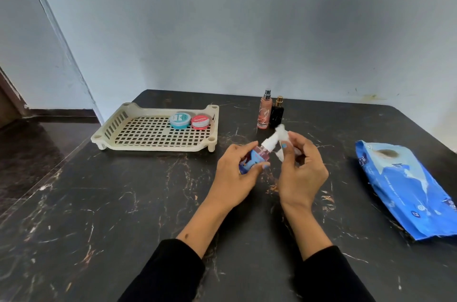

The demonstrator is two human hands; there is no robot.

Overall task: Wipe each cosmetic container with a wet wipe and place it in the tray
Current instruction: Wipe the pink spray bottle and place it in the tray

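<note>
My left hand [235, 173] grips a small pink bottle [257, 156] with a blue label and a white cap, tilted up to the right above the table. My right hand [300, 170] pinches a white wet wipe [282, 135] against the bottle's cap. A cream slotted tray [128, 138] stands at the back left and holds a blue-lidded jar [180, 120] and a red-lidded jar [200, 121] side by side at its far right. A peach spray bottle [264, 111] and a black bottle [277, 114] stand upright behind my hands.
A blue pack of wet wipes [405, 190] lies on the right of the dark marble table [111, 215]. The wall runs along the table's far edge. The table's left edge drops to a dark floor [29, 153].
</note>
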